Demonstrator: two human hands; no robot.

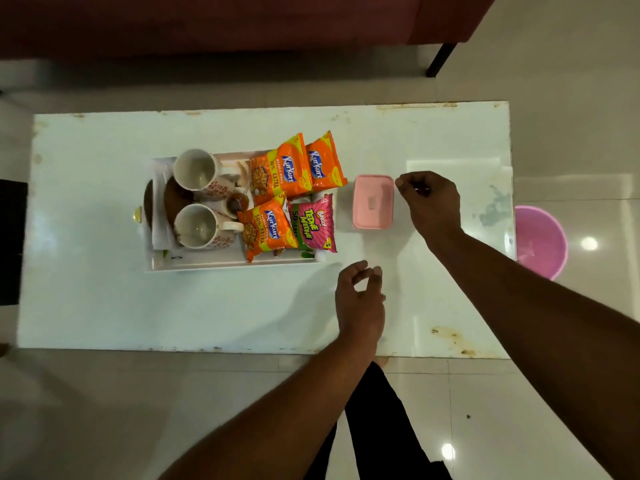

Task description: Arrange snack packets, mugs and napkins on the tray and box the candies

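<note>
A white tray [214, 265] on the white table holds two white mugs with red patterns [198, 170] [200, 226], white napkins [160, 216], three orange snack packets [277, 171] and a pink packet [313, 223]. Just right of the tray stands a pink box [373, 201] with its lid on. My right hand [429, 202] hovers at the box's right side, fingers curled; something small and dark may sit between them, but I cannot tell. In front of the box, my left hand [360, 299] floats over the table with fingers loosely apart and empty.
The white table [104, 306] has worn edges and stains at the right. A pink bucket [540, 240] stands on the floor past the table's right end. A dark red sofa [242, 22] runs along the far side.
</note>
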